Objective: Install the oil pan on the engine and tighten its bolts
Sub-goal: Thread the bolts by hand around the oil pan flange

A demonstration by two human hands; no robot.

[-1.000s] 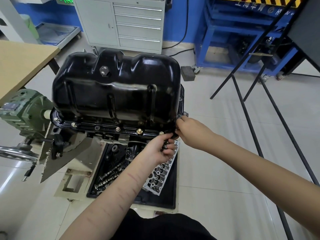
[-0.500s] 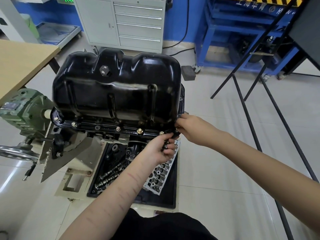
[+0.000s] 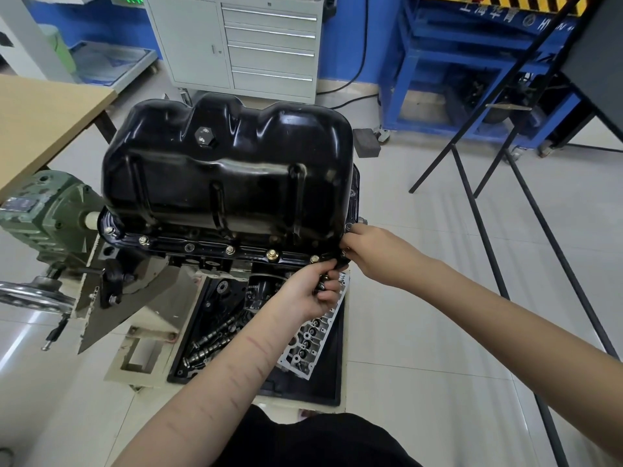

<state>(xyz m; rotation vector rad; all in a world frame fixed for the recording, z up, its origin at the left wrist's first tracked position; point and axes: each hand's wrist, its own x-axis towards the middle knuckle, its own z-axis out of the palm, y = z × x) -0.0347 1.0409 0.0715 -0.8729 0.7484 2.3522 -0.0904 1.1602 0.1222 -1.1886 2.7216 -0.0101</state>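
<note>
The black oil pan (image 3: 229, 176) sits upside-up on the engine, its flange along the near edge carrying several brass-coloured bolts (image 3: 271, 254). My left hand (image 3: 310, 291) is below the pan's near right corner, fingers curled round a bunch of loose bolts. My right hand (image 3: 374, 251) is at that same corner, fingertips pinching something small at the flange; the piece itself is hidden by the fingers.
A green gearbox (image 3: 43, 210) and a steel handwheel (image 3: 30, 294) of the engine stand are at the left. A black tray (image 3: 323, 375) on the floor holds a cylinder head (image 3: 310, 342) and camshafts. A wooden table (image 3: 40, 123), a grey cabinet (image 3: 249, 45) and black stand legs (image 3: 478, 210) surround the area.
My right hand has shifted slightly up along the pan's right corner. The left hand stays in place with the bolts.
</note>
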